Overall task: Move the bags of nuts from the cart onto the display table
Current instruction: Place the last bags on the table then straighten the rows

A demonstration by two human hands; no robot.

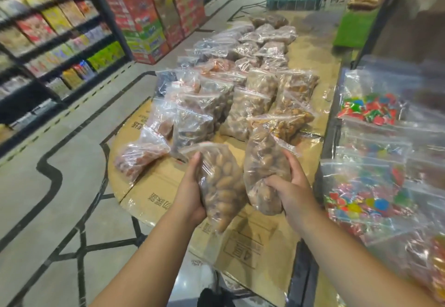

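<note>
So here's where we're at: both hands full. Our left hand (190, 193) grips a clear zip bag of pale oval nuts (224, 186) from its left side. The thumb lies up along the edge and the rest of the fingers are wrapped out of sight behind the plastic. Our right hand (295, 193) is clamped low down on a second zip bag of darker brown nuts (262, 162), thumb pressed into the front and fingers (295, 162) curled up its right side.

The two bags sit side by side in the lower middle of the frame, close enough that they look to be touching, zip ends pointing away from us. They're held over the near end of the cardboard-covered tabletop (154, 186), and we can't tell whether their bottoms rest on it or hang just above.

Farther up the frame the tabletop is packed with rows of bags of nuts (245, 104) — some flat, some leaning on each other — running toward the upper middle. One reddish-brown bag (139, 157) lies by itself near the left edge of the cardboard, just left of our left hand.

Down the right side of the frame there are clear bags of bright multicoloured candy (366, 193), overlapping each other. The upper left is store shelves (48, 29) full of colourful boxes, pretty blurry, with a tall stack of printed cartons (144, 17) beside them. The grey floor (48, 186) with dark lines fills the lower left.
</note>
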